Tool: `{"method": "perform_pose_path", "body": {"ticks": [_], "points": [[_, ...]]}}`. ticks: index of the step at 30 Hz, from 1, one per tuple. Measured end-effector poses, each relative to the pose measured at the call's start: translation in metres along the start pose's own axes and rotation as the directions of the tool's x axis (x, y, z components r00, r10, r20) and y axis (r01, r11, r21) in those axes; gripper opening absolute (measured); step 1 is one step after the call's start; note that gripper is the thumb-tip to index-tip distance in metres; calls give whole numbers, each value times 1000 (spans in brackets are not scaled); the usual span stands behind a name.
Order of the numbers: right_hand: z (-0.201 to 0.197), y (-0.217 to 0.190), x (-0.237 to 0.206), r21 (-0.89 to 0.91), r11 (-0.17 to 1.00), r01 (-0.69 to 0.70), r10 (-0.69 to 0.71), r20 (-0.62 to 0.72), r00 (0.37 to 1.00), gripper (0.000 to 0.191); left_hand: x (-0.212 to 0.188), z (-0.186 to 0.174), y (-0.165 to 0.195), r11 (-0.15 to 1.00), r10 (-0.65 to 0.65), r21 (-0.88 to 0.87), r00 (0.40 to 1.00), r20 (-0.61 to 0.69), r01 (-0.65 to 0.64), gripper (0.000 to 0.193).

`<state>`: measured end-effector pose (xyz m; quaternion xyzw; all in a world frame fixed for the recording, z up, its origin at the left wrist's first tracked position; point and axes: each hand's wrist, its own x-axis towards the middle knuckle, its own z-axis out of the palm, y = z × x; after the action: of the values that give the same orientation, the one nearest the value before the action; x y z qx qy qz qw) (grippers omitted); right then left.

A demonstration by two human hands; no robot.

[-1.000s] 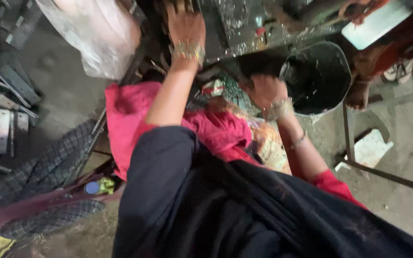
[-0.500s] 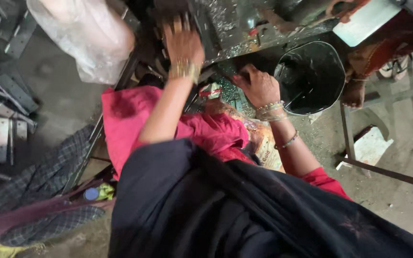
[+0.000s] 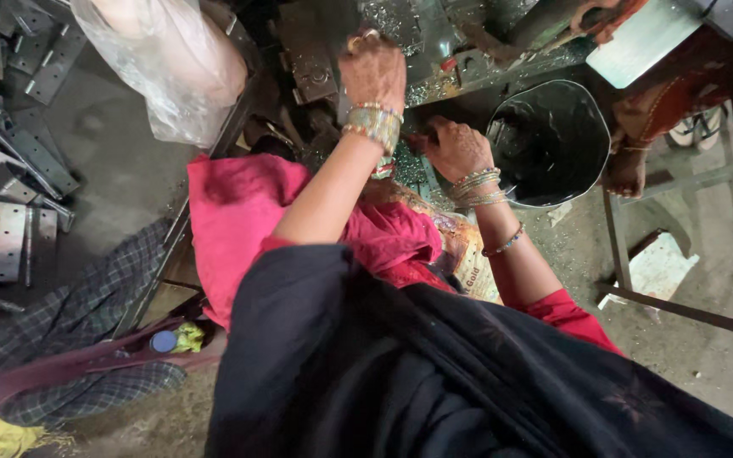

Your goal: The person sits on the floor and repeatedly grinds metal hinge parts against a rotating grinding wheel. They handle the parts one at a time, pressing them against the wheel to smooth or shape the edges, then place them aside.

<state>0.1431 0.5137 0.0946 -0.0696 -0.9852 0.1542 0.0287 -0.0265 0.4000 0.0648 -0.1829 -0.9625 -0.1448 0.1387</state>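
Observation:
My left hand [image 3: 372, 72], with bangles at the wrist, reaches forward onto a grimy metal workbench [image 3: 434, 51] strewn with metal shavings. Its fingers curl over the bench top and are hidden from me. My right hand [image 3: 451, 148], also with bangles, is curled into a fist just below the bench edge, beside a black bucket [image 3: 553, 182]. Whatever lies inside the fist is hidden. Pink cloth [image 3: 239, 212] and a black shawl [image 3: 400, 373] cover my lap below both arms.
A clear plastic bag [image 3: 163, 59] hangs at the upper left. Flat metal hinge plates [image 3: 6, 237] lie on the floor at the left. Checked cloth [image 3: 69, 314] lies below them. Another person's foot [image 3: 625, 174] and a dark metal frame [image 3: 689, 309] stand at the right.
My left hand has shifted to the right along the bench, closer to the bucket. My right hand has stayed by the bucket and curled tighter.

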Motion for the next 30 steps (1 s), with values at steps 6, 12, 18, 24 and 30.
{"method": "perform_pose_path", "body": {"ticks": [6, 12, 18, 24, 30], "points": [[-5, -1, 3, 34, 999, -40, 35, 151, 988, 48, -43, -6, -35, 997, -56, -35, 983, 172, 63, 38], [-29, -15, 29, -68, 998, 6, 17, 335, 942, 53, -59, -26, -37, 968, 58, 195, 901, 429, -155, 34], [18, 31, 15, 2, 1000, 19, -19, 284, 959, 53, -30, 0, -26, 987, 47, 139, 973, 225, -79, 35], [106, 77, -41, -16, 992, 124, -122, 85, 989, 44, -45, -7, -47, 973, 13, 206, 917, 400, -104, 35], [73, 85, -4, -170, 940, 296, -289, 68, 955, 40, -23, -4, -30, 942, 133, 253, 937, 323, -221, 32]]}}
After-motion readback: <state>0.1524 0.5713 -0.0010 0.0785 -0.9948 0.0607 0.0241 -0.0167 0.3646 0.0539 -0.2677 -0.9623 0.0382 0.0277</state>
